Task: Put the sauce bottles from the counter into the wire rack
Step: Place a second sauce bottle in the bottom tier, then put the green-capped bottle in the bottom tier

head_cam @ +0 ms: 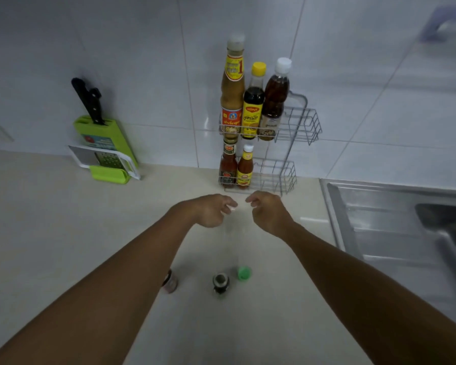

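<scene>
A two-tier wire rack stands against the tiled wall. Its upper shelf holds three tall bottles: a tan sauce, a dark yellow-capped one and a brown white-capped one. The lower shelf holds two small red sauce bottles. On the counter near me stand a dark bottle, a green-capped clear bottle and a small jar partly behind my left arm. My left hand and my right hand hover just before the rack, fingers loosely curled and holding nothing.
A green knife block with a black-handled knife and a grater leans on the wall at the left. A steel sink fills the right side. The cream counter stretches out to the left.
</scene>
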`<state>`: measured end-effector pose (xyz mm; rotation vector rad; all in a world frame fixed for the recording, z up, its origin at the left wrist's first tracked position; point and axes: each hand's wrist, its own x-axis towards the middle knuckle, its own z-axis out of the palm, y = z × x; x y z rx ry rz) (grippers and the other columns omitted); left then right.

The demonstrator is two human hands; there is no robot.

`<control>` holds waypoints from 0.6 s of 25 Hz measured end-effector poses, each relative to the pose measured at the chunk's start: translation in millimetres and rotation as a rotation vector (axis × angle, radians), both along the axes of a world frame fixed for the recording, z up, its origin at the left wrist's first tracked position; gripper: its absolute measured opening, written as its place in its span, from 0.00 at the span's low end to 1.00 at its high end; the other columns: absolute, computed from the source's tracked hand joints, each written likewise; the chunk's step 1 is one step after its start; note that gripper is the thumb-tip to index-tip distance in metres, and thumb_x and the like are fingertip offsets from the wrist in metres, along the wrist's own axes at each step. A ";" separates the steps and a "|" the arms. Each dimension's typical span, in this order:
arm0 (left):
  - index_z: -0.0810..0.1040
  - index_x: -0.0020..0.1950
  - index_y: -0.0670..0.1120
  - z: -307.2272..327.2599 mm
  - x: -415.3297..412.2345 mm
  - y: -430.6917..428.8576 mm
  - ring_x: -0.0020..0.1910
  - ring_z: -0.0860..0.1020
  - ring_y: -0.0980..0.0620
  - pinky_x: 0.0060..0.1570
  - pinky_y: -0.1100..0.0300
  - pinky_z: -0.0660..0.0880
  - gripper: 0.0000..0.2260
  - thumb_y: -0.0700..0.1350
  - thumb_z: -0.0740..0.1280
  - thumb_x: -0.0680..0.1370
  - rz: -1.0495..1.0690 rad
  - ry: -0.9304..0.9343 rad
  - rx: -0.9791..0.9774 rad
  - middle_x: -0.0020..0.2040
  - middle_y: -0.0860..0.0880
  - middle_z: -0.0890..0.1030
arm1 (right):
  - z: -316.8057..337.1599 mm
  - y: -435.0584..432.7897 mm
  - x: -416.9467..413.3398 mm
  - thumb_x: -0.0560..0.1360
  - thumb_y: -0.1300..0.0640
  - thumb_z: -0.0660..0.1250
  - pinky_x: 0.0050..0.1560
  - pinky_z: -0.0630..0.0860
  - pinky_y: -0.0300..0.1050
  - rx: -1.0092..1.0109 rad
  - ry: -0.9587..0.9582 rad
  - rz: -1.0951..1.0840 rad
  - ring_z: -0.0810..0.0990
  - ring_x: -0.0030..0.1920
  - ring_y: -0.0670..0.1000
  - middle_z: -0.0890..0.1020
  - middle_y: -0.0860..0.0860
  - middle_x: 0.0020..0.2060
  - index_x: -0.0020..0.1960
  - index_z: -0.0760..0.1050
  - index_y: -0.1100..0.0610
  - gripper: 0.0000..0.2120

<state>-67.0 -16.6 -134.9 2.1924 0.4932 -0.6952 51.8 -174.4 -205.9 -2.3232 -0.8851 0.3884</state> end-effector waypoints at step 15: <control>0.78 0.58 0.55 -133.7 -149.6 -98.4 0.54 0.81 0.51 0.45 0.69 0.71 0.23 0.48 0.81 0.66 0.552 -0.335 -0.195 0.53 0.54 0.83 | -85.7 -82.6 -126.9 0.72 0.64 0.71 0.61 0.75 0.48 -0.224 0.086 0.221 0.79 0.59 0.55 0.81 0.54 0.57 0.61 0.82 0.51 0.18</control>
